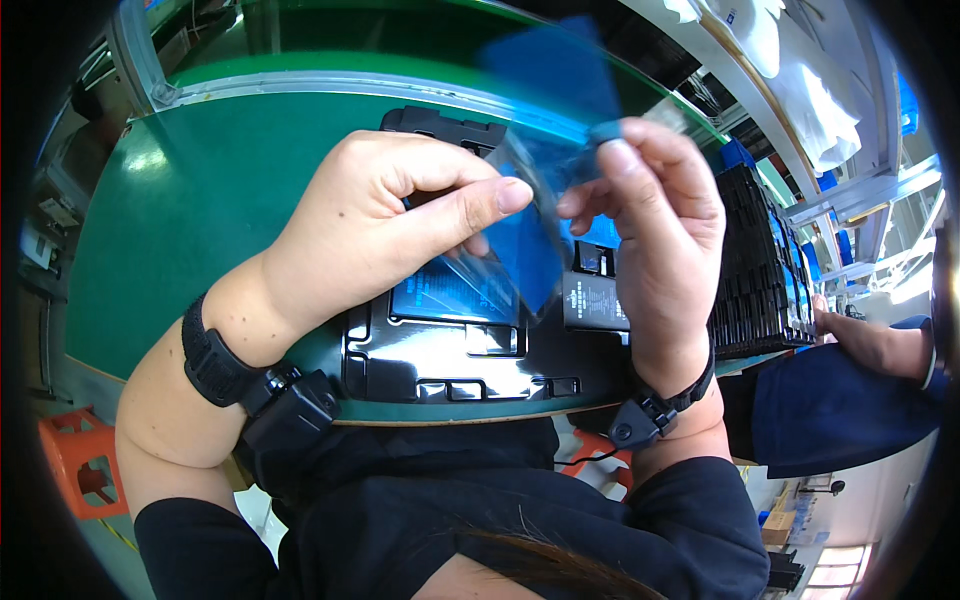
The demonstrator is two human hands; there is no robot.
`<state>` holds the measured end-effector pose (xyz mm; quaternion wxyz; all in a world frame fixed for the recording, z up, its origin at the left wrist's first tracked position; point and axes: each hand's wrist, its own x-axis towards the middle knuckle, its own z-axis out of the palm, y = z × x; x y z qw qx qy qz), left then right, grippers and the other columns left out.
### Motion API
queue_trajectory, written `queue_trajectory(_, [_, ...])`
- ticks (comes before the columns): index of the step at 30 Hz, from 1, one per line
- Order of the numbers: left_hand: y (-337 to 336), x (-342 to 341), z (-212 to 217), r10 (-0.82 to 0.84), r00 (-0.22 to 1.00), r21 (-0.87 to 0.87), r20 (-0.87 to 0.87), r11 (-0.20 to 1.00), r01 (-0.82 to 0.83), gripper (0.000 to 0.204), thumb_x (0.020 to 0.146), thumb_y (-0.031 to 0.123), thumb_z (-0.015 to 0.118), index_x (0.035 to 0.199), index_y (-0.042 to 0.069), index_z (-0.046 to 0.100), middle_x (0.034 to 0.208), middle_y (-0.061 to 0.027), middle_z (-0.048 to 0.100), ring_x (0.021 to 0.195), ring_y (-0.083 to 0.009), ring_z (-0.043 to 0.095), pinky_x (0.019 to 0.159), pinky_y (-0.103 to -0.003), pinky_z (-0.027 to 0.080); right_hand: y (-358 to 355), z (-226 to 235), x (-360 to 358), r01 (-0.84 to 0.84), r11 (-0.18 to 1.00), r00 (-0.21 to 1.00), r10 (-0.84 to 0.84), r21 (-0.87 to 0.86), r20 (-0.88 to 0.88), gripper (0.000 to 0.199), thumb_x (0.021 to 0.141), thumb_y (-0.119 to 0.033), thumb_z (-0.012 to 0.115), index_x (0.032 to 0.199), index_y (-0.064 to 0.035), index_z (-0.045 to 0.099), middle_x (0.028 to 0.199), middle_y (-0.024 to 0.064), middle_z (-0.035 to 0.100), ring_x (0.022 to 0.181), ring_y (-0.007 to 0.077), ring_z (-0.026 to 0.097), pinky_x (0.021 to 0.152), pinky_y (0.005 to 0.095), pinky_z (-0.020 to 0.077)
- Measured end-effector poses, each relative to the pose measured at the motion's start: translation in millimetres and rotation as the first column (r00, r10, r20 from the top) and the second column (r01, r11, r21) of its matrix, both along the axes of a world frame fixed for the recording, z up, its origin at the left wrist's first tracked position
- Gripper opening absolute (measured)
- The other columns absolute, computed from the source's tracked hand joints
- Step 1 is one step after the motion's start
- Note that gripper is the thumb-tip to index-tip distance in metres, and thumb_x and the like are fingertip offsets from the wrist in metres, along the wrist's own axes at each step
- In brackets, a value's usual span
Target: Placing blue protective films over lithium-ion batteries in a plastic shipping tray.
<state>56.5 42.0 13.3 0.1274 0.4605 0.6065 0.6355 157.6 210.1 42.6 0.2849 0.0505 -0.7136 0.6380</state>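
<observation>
My left hand [395,205] pinches a thin, flat rectangular piece [538,268] between thumb and fingers. It looks like a flat battery cell, tilted up on edge, with a blue face and a clear, shiny edge. My right hand [665,225] is closed in a pinch on a translucent blue film [560,75], which stands up above both hands, blurred. Whether the film still touches the flat piece I cannot tell. Below lies a black moulded tray [400,365], holding a blue-covered flat battery [450,293] and a dark grey one [595,302]. My hands hide much of the tray.
The tray lies on a green tabletop [215,190], with a metal rail [300,84] along its far edge. A tall stack of black trays [752,265] stands at right. Beyond it is another person's arm [875,345]. An orange stool [75,462] is at lower left.
</observation>
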Motion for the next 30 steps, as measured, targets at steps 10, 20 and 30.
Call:
queue_trajectory(10, [1, -18, -8, 0.14, 0.988, 0.016, 0.068, 0.99, -0.141, 0.023, 0.091, 0.02, 0.055, 0.099, 0.001, 0.066, 0.082, -0.0048, 0.065, 0.069, -0.0076, 0.06, 0.063, -0.02, 0.048, 19, 36, 36, 0.27, 0.883, 0.933, -0.338, 0.383, 0.121, 0.016, 0.085, -0.011, 0.06, 0.095, 0.0022, 0.06, 0.075, 0.001, 0.057, 0.06, 0.0046, 0.049, 0.052, 0.0171, 0.0366])
queue_trajectory(20, [9, -16, -17, 0.144, 0.986, -0.025, 0.082, 0.99, -0.142, 0.025, 0.09, 0.024, 0.056, 0.1, 0.004, 0.066, 0.076, -0.0018, 0.063, 0.064, -0.0057, 0.057, 0.063, -0.018, 0.046, 48, -9, 69, 0.125, 0.849, 0.809, -0.387, 0.514, 0.443, 0.018, 0.08, -0.017, 0.066, 0.078, -0.0012, 0.058, 0.062, -0.0036, 0.046, 0.058, 0.0034, 0.04, 0.052, 0.0205, 0.0313])
queue_trajectory(30, [7, -19, -15, 0.17, 0.974, -0.072, 0.148, 0.984, -0.161, 0.027, 0.091, 0.027, 0.055, 0.104, 0.005, 0.065, 0.076, -0.0022, 0.063, 0.066, -0.0058, 0.058, 0.064, -0.019, 0.046, 50, -24, 71, 0.185, 0.887, 0.819, -0.377, 0.422, 0.432, 0.02, 0.082, -0.019, 0.064, 0.081, -0.0005, 0.057, 0.064, -0.0019, 0.05, 0.06, 0.0048, 0.042, 0.053, 0.0219, 0.0332])
